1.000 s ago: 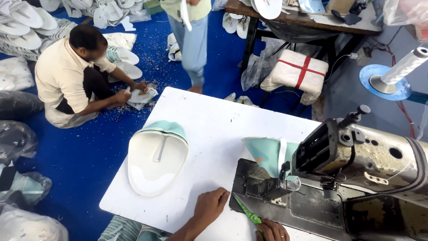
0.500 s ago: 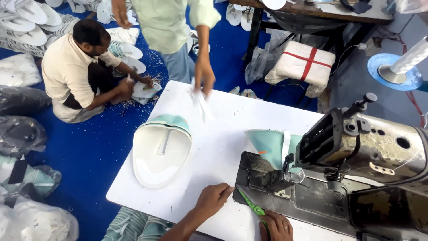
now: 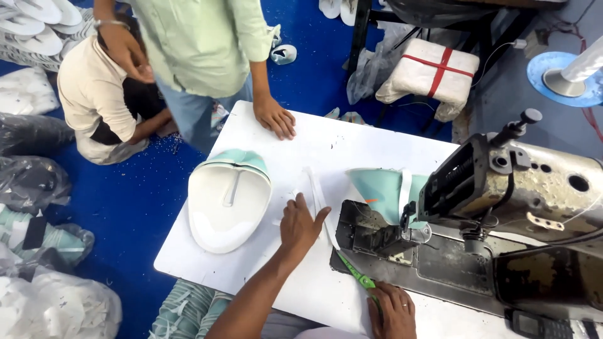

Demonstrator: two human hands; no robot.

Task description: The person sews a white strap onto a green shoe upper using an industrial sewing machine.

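Observation:
My left hand (image 3: 300, 225) rests flat on the white table (image 3: 352, 147), fingers spread over thin white strips (image 3: 314, 188) that lie across the tabletop. My right hand (image 3: 392, 309) is at the table's near edge, closed on green-handled scissors (image 3: 353, 274) whose blades point up toward the strips. Just left of my left hand lies a stack of white and mint-green shoe uppers (image 3: 227, 198). A mint-green piece (image 3: 383, 190) sits under the head of the sewing machine (image 3: 515, 182).
A standing person in a light green shirt leans a hand (image 3: 275, 118) on the table's far edge. Another person (image 3: 100, 100) crouches on the blue floor. Plastic bags (image 3: 38, 188) of white parts lie at left. A tied white bundle (image 3: 433, 72) sits behind the table.
The standing person has come up to the table, laid down white strips and set a hand on its far edge. My left hand has moved forward onto the strips.

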